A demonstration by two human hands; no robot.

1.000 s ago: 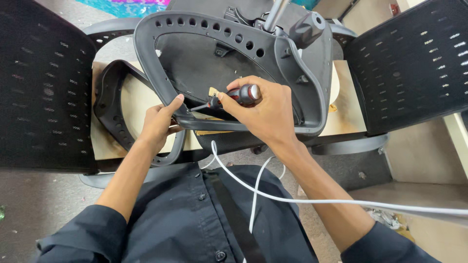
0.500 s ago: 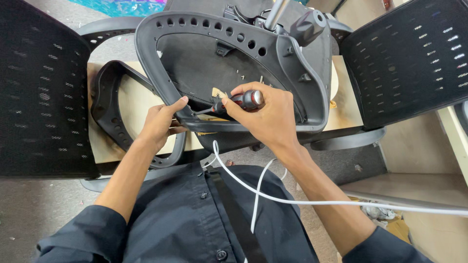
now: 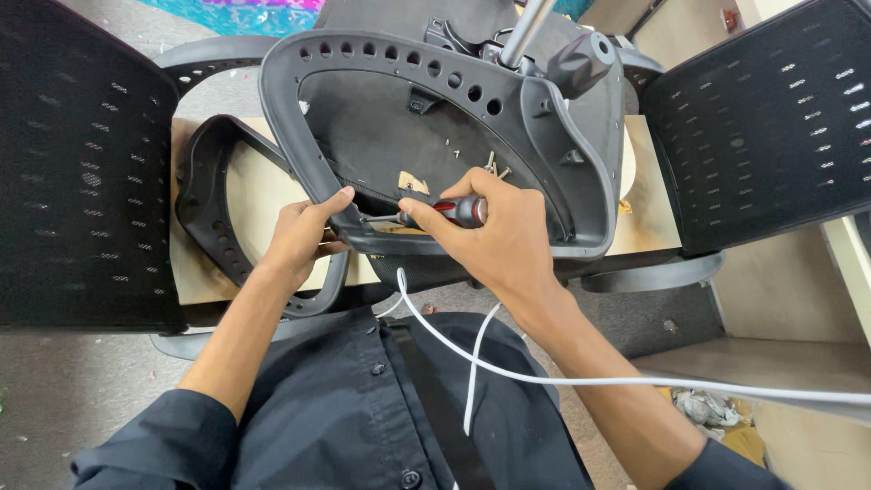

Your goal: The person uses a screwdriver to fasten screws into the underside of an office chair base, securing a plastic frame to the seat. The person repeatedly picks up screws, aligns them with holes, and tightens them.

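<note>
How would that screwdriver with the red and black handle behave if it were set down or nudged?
The screwdriver has a rounded handle, so it would probably roll on a flat board. It looks stiff, with a thin metal shaft, and light enough for the right hand to hold it alone. The left hand steadies the grey chair frame, which looks rigid.

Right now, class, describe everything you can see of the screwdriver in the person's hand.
The screwdriver has a glossy red-and-black handle, plastic by its look, and a thin bare-metal shaft. It lies nearly level, shaft pointing left, tip at the near rim of the upturned grey chair frame. The right hand wraps the handle, hiding much of it. The left hand grips the rim beside the tip; whether it touches the shaft is unclear.
</note>
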